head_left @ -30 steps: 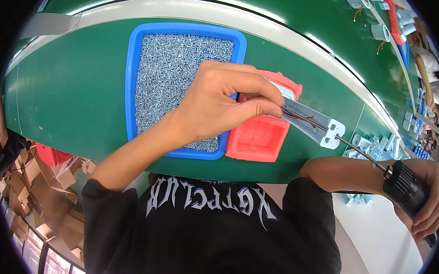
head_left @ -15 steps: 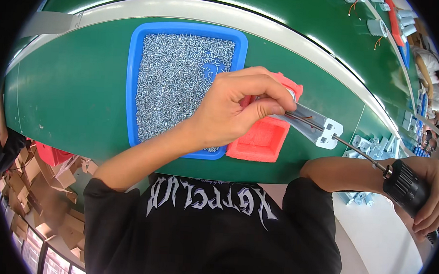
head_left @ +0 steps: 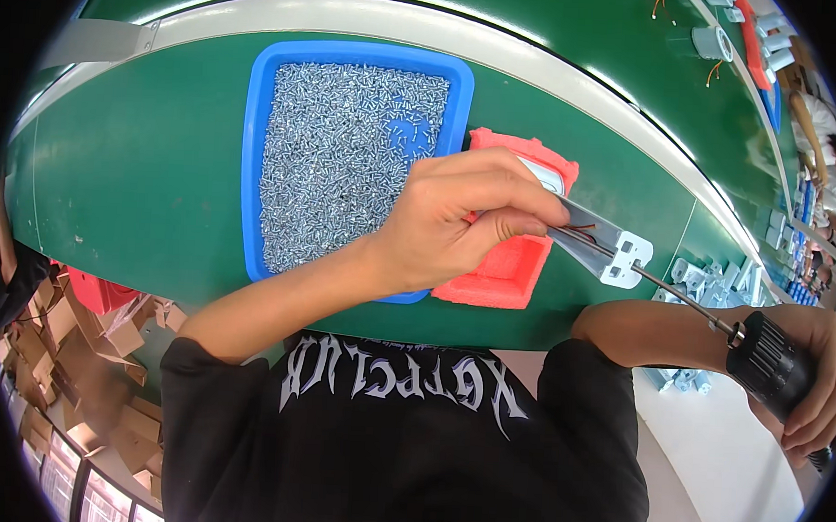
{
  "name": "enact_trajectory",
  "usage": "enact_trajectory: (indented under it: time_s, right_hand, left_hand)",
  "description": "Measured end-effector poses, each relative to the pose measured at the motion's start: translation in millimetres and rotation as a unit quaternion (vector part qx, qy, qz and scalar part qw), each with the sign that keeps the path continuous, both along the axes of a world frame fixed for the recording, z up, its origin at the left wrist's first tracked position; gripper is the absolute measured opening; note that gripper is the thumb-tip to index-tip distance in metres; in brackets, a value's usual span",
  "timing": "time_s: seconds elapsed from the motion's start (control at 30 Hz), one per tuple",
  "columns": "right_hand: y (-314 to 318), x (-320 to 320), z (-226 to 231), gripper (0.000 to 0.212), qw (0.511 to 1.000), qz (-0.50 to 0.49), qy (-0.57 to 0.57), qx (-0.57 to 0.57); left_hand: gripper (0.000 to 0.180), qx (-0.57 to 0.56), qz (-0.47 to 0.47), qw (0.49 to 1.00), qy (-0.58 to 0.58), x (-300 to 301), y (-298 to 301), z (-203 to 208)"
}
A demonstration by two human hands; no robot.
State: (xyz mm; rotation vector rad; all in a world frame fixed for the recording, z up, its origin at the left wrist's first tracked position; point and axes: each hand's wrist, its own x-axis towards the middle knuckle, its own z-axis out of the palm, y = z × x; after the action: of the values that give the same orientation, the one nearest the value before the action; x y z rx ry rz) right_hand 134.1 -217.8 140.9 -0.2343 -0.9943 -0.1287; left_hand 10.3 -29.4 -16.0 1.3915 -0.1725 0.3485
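My left hand (head_left: 467, 212) is closed, with thumb and forefinger pinched at the near end of a long metal bracket (head_left: 582, 251). The fingertips hide whatever small part may be between them. The bracket ends in a white plate with holes (head_left: 628, 261), and thin brown wires lie in its channel. My right hand (head_left: 822, 377) is wrapped round a black electric screwdriver (head_left: 773, 365). Its long bit (head_left: 682, 294) passes through the end plate and along the channel toward my left fingertips. Under the left hand is a red foam block (head_left: 492, 274) with a white part (head_left: 543, 176) in it.
A blue tray (head_left: 253, 160) of small silver screws (head_left: 339, 155) stands left of the foam. Grey-white metal parts (head_left: 706, 278) are heaped near my right forearm. Beyond a white rail (head_left: 466, 25) lie cylindrical parts (head_left: 712, 42). Cardboard boxes (head_left: 116, 332) stand at lower left.
My left hand has shifted slightly right and down, uncovering more of the foam block and the white part. The screwdriver has moved slightly left, its bit still through the plate.
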Motion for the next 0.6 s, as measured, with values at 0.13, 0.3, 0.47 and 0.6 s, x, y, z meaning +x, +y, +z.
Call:
enact_trajectory:
  time_s: [0.13,0.3,0.47,0.6]
  right_hand:
    - [-5,2,2,0.035,0.999,0.023,-0.033,-0.004]
    - [-7,2,1,0.023,0.99,0.122,-0.062,0.023]
    - [38,-15,-4,0.035,0.988,-0.005,-0.104,0.113]
    - [45,-22,-9,0.034,0.993,0.028,-0.106,0.031]
  left_hand:
    - [0.021,0.052,0.053,0.994,-0.079,0,0,-2]
    - [0.015,0.187,0.072,0.968,-0.152,-3,3,-3]
    - [0.026,0.226,0.085,0.953,-0.181,-5,14,8]
    - [0.036,0.312,0.048,0.948,-0.033,1,19,5]
